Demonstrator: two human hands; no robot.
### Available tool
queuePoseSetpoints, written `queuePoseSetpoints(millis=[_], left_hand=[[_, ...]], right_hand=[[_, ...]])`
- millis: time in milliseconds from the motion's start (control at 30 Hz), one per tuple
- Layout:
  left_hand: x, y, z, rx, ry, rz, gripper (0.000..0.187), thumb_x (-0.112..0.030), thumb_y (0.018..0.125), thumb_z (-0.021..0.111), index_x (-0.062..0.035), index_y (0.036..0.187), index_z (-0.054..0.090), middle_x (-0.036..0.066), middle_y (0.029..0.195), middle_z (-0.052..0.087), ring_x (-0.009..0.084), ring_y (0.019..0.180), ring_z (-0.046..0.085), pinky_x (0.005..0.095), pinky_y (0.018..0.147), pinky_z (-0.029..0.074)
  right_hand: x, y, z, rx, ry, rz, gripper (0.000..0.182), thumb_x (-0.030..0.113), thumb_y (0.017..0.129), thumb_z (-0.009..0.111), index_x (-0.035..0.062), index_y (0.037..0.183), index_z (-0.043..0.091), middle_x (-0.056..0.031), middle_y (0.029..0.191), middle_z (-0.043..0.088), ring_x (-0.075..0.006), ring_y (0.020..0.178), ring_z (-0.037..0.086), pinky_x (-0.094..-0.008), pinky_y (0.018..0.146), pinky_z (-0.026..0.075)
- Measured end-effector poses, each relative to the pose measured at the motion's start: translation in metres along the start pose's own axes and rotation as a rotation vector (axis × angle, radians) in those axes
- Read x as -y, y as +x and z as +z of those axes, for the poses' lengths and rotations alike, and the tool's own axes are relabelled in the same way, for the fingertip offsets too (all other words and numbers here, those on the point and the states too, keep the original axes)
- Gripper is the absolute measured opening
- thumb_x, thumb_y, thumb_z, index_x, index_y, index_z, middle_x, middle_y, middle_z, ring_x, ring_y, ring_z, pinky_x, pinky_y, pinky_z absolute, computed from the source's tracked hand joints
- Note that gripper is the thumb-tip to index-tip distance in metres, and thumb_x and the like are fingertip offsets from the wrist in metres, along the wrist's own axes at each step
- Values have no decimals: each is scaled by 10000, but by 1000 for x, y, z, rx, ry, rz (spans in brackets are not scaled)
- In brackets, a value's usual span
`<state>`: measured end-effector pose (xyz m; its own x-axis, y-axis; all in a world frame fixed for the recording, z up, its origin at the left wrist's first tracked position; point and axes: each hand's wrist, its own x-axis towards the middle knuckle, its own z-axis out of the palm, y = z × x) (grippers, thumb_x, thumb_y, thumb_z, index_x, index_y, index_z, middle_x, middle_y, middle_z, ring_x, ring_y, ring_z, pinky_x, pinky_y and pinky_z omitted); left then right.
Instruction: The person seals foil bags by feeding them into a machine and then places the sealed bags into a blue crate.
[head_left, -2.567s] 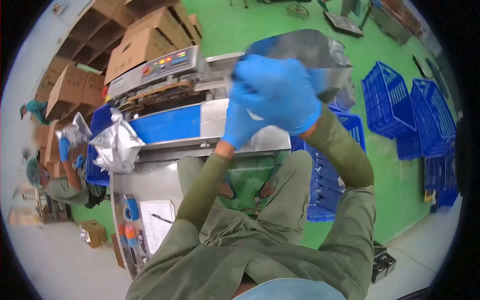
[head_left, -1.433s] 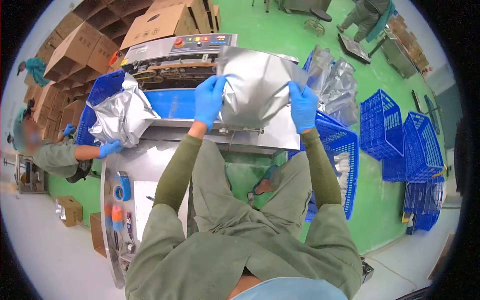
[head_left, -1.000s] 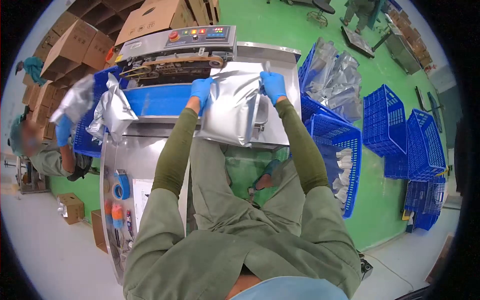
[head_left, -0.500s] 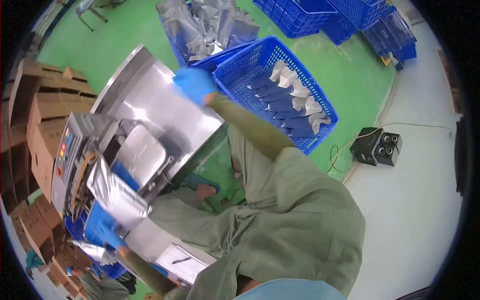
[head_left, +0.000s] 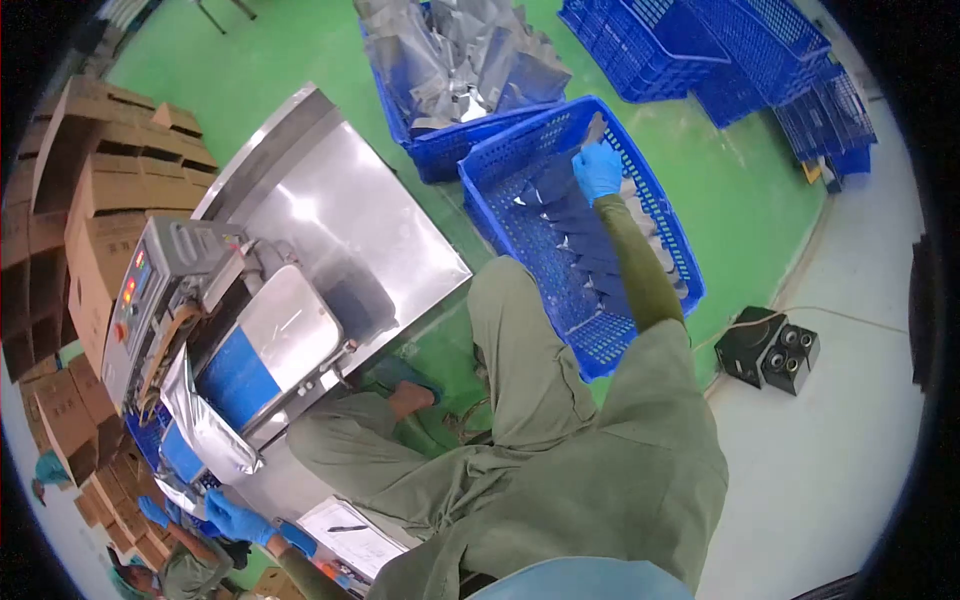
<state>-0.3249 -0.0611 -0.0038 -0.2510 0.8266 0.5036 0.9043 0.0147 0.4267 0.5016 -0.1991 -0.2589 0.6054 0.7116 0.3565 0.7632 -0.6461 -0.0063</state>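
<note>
My right hand, in a blue glove, reaches into the blue plastic basket. Its fingers are closed around the silvery top of a foil pouch, at the far end of a row of filled pouches. At lower left, my left hand, also gloved in blue, is beside the front of the sealing machine, its fingers partly extended and seemingly holding nothing. Near it, a silver foil pouch lies across the machine's blue conveyor belt.
A steel table adjoins the machine. Another basket of foil bags stands beyond, with stacked blue crates behind. Cardboard boxes fill the left side. A clipboard with paper, black speakers and another person are nearby.
My right hand has moved from over the steel table to a pouch in the basket. My left hand has moved off the belt, and the silver pouch on it has shifted toward the lower left.
</note>
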Motion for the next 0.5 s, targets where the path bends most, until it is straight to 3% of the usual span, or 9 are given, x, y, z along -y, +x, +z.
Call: queuePoseSetpoints(millis=[133, 200, 233, 267, 300, 333, 400, 500], left_hand=[[-88, -47, 33, 161, -341, 136, 188, -75, 918, 541, 14, 1067, 612, 85, 1006, 612, 175, 925, 545, 302, 851, 432], [-172, -84, 51, 358, -519, 127, 265, -66, 858, 640, -3, 1112, 599, 90, 1064, 610, 203, 1022, 545, 327, 885, 439], [-183, -98, 76, 451, -531, 256, 400, -110, 785, 740, 2, 1140, 592, 108, 1114, 606, 234, 1059, 559, 339, 929, 438], [-249, -98, 58, 657, -564, 331, 587, -149, 755, 755, -7, 1263, 498, 158, 1259, 528, 253, 1123, 523, 337, 976, 427], [-278, -99, 69, 521, -515, 605, 780, -183, 658, 821, -5, 1317, 443, 178, 1318, 488, 283, 1178, 503, 356, 990, 430], [-302, -99, 78, 522, -695, 531, 861, -200, 617, 857, -13, 1339, 426, 174, 1350, 457, 280, 1214, 473, 370, 1011, 415], [-310, -81, 108, 501, -787, 530, 846, -207, 619, 859, -19, 1329, 439, 169, 1323, 481, 279, 1196, 490, 370, 1004, 421], [-256, -35, 126, 609, -733, 479, 824, -218, 621, 862, -27, 1314, 460, 163, 1281, 518, 277, 1168, 515, 370, 993, 429]], right_hand=[[85, 30, -154, -324, 383, -224, 130, 233, 756, 625, 113, 704, 619, -110, 712, 568, -309, 710, 575, -426, 600, 462], [152, 27, -265, -466, 608, -517, 156, 114, 718, 627, 55, 657, 497, -115, 666, 491, -296, 613, 525, -395, 513, 429], [182, 20, -303, -501, 649, -580, 144, 112, 704, 634, 63, 665, 505, -100, 671, 494, -282, 600, 519, -384, 509, 430], [212, 12, -336, -540, 697, -648, 135, 110, 690, 641, 71, 673, 513, -85, 676, 497, -268, 587, 514, -372, 506, 432], [243, 2, -370, -588, 730, -706, 131, 116, 687, 644, 80, 676, 519, -73, 688, 502, -253, 596, 518, -358, 505, 434], [272, -7, -399, -634, 770, -766, 128, 121, 683, 648, 89, 680, 525, -62, 699, 508, -239, 606, 523, -344, 505, 436], [322, -25, -440, -645, 863, -934, 136, 145, 670, 661, 103, 700, 536, -50, 719, 517, -212, 647, 546, -323, 511, 442], [384, -46, -464, -584, 716, -946, 130, 157, 696, 666, 87, 750, 570, -46, 735, 536, -228, 696, 572, -324, 539, 457]])
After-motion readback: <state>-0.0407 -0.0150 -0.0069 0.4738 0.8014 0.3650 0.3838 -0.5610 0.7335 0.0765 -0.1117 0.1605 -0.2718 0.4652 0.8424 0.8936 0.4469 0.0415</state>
